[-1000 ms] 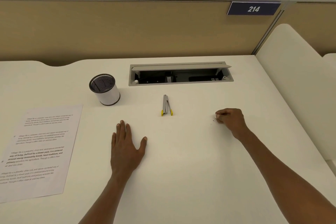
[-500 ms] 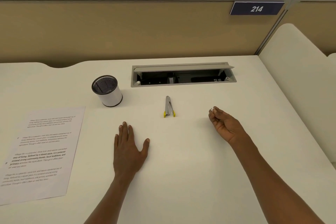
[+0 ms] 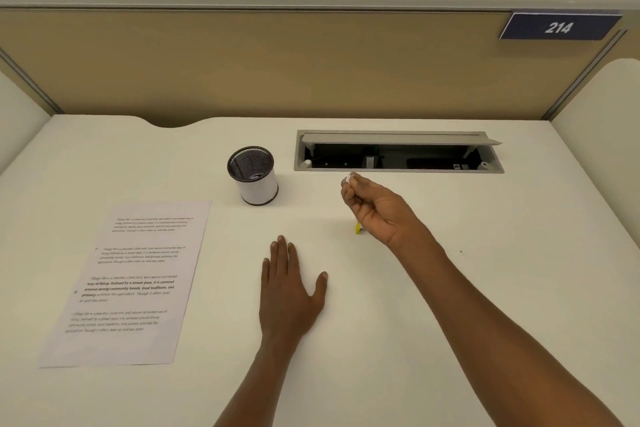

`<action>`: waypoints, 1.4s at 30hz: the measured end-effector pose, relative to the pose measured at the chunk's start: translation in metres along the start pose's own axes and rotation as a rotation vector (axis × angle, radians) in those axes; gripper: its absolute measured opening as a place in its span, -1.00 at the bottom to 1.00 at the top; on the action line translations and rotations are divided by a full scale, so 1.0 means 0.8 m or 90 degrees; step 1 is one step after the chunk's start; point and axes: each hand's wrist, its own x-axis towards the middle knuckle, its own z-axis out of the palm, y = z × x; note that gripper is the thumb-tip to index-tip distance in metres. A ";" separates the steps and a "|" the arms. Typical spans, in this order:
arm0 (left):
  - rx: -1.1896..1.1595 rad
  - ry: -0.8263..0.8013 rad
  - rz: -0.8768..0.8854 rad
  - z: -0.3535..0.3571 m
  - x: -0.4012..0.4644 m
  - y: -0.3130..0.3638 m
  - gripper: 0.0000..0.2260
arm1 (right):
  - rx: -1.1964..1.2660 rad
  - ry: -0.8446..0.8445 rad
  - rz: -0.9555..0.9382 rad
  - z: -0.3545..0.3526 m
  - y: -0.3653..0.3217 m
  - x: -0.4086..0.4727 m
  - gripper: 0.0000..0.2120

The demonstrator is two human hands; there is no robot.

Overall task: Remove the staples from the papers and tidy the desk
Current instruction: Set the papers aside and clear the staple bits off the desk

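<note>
Seen from my head camera, looking down: a pale cream desk [image 3: 485, 288] fills most of the frame, backed by a tan partition panel [image 3: 277, 69] with a dark blue plate reading 214 [image 3: 558, 27] at its upper right, and a rounded white divider [image 3: 599, 121] closing off the right side. My left hand [image 3: 289, 291] lies flat on the desk near the middle, palm down, fingers straight and together, thumb spread, holding nothing. My right hand [image 3: 375, 206] is raised just in front of an open grey cable tray [image 3: 398, 168] set into the desk's far edge; its fingers are curled, thumb and fingertips [image 3: 353, 180] pinching a tiny pale item — too small to say whether it is a staple. Under that hand only the yellow tip of the staple remover [image 3: 357, 228] shows on the desk. To the left of the tray stands a pen cup [image 3: 254, 177], white with a dark mesh rim, upright. A printed sheet of paper [image 3: 138, 288] lies flat toward the left, well apart from both hands. Bare desk stretches along the near edge and to the right.
</note>
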 end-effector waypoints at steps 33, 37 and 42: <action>-0.041 0.037 0.008 0.006 0.000 0.003 -0.25 | -1.270 -0.060 -0.294 0.198 0.074 0.146 -0.83; -0.037 0.034 0.006 0.006 0.000 0.003 -0.25 | -1.249 -0.072 -0.291 0.196 0.071 0.146 -0.86; -0.039 0.038 0.006 0.006 -0.001 0.003 -0.25 | -1.257 -0.093 -0.285 0.195 0.066 0.147 -0.88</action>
